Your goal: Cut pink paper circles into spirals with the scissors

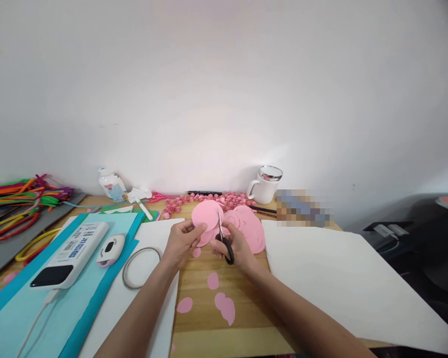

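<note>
Between thumb and fingers, my left hand (184,241) pinches a round pink paper disc (206,215) by its lower edge. A pair of black-handled scissors (227,249) is in my right hand (239,247), with the blades pointing up at the disc's right edge. Whether the blades have the paper between them I cannot tell. Behind and right of my right hand lies a pile of pink paper circles (254,231). Pink paper scraps (213,281) are scattered on the wooden table (201,343) below my hands. Small rolled pink paper pieces (231,200) lie heaped behind the disc.
A white mug (267,186) stands near the wall, beside a blurred patch. White sheets (339,268) lie on both sides. At left are a power bank (74,253) with a cable, a small white device (111,250), a tape roll (125,273), a bottle (112,185) and coloured pipe cleaners (26,199).
</note>
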Motion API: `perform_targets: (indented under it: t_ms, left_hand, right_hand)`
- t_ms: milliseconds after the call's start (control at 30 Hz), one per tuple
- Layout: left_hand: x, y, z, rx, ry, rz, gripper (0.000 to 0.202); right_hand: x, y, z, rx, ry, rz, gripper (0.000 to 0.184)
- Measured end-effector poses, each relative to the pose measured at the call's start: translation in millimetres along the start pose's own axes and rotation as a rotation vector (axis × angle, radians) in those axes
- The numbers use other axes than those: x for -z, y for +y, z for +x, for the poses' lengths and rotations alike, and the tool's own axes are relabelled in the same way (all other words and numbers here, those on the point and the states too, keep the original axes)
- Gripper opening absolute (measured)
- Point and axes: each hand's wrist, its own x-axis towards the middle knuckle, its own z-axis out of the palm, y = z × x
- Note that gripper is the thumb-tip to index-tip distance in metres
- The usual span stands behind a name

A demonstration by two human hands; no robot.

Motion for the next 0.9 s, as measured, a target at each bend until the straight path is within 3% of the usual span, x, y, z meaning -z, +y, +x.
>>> perform_targets:
  t_ms: [500, 733, 900]
  left_hand:
    - [1.9, -1, 1, -0.022, 0.064, -0.092, 0.036]
    - [0.7, -10, 1, 0.014, -0.095, -0.099, 0.032]
    - [-1.3, -8, -1, 0.014, -0.053, 0.008, 0.040]
  right_hand:
    - [-5, -10, -4, -0.039, 0.006, -0.044, 0.059]
    - [-9, -4, -4, -0.053, -0.009, -0.010, 0.064]
    - [-10, -3, -5, -0.074, -0.047, -0.020, 0.063]
